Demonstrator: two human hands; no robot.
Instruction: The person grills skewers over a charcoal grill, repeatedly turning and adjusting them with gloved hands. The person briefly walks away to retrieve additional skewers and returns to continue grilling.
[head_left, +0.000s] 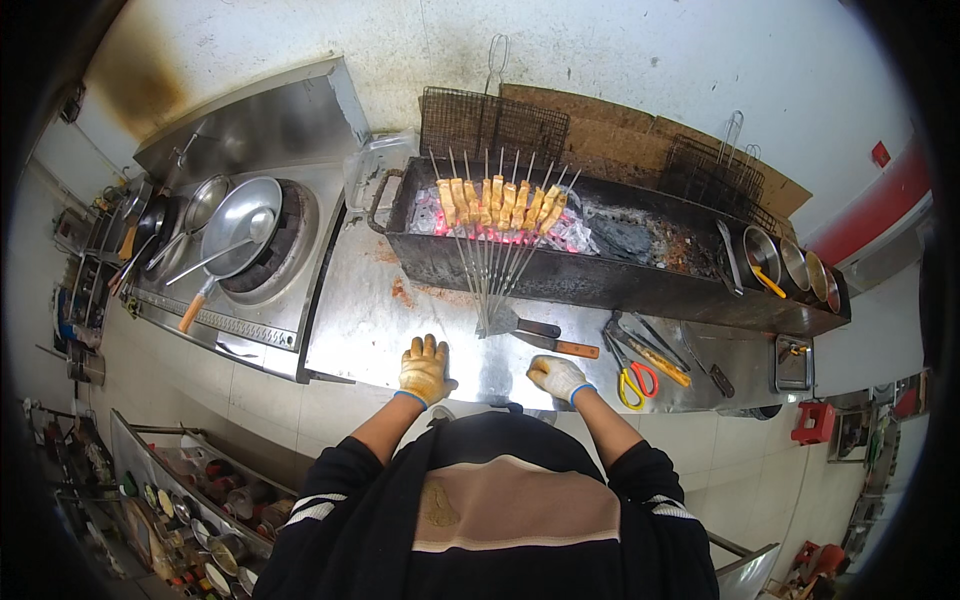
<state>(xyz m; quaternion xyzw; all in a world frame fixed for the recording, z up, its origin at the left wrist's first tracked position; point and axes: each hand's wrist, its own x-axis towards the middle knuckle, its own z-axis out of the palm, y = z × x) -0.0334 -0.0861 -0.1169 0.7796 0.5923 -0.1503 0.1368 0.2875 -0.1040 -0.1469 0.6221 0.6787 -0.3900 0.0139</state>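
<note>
My left hand (424, 370), in a stained work glove, rests on the steel counter (352, 330) with its fingers extended and nothing held. Near the counter's front edge my right hand (556, 376), also gloved, lies with its fingers curled; no object shows in it. Ahead, a fanned row of metal skewers (486, 285) carries browned food pieces (495, 202) over glowing charcoal (574, 232) in a long black grill trough (480, 259). The skewers' handle ends gather beside a metal scraper (525, 325). A wooden-handled blade (570, 348) lies just beyond my right hand.
Scissors with red and yellow handles (631, 382), tongs (660, 337) and a knife (720, 379) lie to the right. Metal bowls (761, 251) stand at the grill's right end. A stove with a wok (247, 217) is at left, and wire grill baskets (491, 124) lean behind.
</note>
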